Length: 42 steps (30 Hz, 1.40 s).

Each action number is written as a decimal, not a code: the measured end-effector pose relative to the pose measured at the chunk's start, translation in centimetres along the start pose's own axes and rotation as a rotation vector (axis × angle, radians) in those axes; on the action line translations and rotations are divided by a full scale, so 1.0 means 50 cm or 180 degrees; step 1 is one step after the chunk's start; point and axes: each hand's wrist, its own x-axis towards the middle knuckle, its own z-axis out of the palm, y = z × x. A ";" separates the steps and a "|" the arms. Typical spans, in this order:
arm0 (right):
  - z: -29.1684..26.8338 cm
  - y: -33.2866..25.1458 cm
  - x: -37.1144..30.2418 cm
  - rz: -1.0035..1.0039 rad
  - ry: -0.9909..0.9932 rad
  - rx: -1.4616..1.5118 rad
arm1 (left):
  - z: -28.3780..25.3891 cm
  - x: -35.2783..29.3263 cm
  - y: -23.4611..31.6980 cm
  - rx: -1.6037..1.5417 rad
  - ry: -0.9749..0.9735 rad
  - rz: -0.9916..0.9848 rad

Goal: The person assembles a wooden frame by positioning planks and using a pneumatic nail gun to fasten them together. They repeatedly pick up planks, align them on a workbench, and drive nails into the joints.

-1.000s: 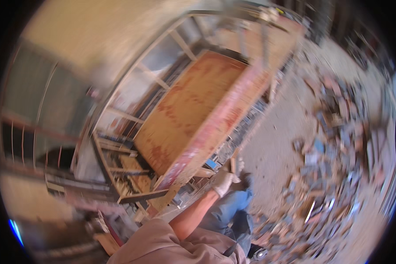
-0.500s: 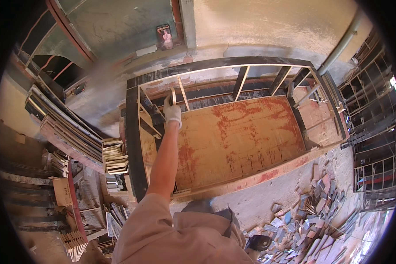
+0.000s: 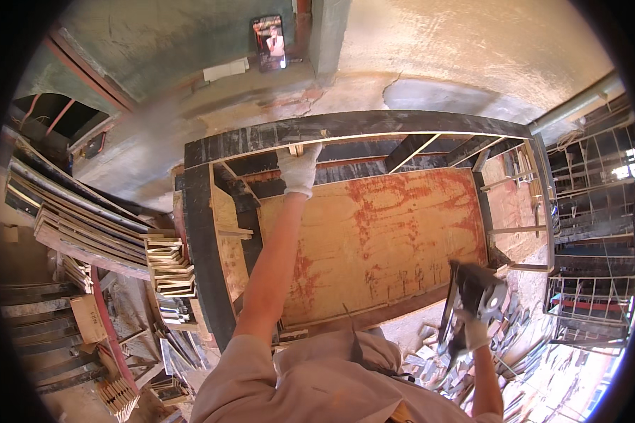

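A large rectangular wooden frame with dark faces (image 3: 208, 233) lies in front of me, around a red-stained plywood board (image 3: 395, 233). At its far side, my left hand (image 3: 298, 169), in a white glove, closes around a short wooden slat (image 3: 296, 150) just under the dark far rail (image 3: 374, 123). On the right, over the near edge, my gloved right hand (image 3: 474, 333) grips a black nail gun (image 3: 478, 292), somewhat blurred. Its trigger and the fingers around the handle are partly hidden. More short slats (image 3: 413, 151) bridge the far side to the right of my left hand.
Bundled timber strips (image 3: 169, 264) are stacked at the left. Wood offcuts (image 3: 515, 352) litter the floor at the lower right. A phone (image 3: 269, 44) leans on the ledge behind the frame. Metal racks (image 3: 589, 303) stand at the far right.
My right hand has come into view from below with the nail gun. My left hand has moved slightly right with the slat, which now sits up against the far rail.
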 end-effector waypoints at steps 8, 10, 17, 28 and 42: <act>0.148 -0.427 0.179 -0.1490 -0.1651 -0.1089 | 0.033 0.024 -0.116 -0.0784 0.0758 0.0754; 0.170 -0.492 0.190 -0.1515 -0.2089 -0.1426 | 0.040 0.014 -0.100 -0.0269 0.0873 0.0902; 0.381 -0.748 0.171 -0.2124 -0.4259 -0.0179 | 0.031 0.026 -0.071 0.0676 0.0894 0.1844; 0.486 -0.887 0.090 -0.1653 -0.2739 -0.1831 | 0.031 0.024 -0.128 0.0824 0.0584 0.1718; 0.496 -0.950 0.070 -0.1828 -0.2442 -0.2474 | 0.034 0.023 -0.106 0.0301 0.0729 0.1486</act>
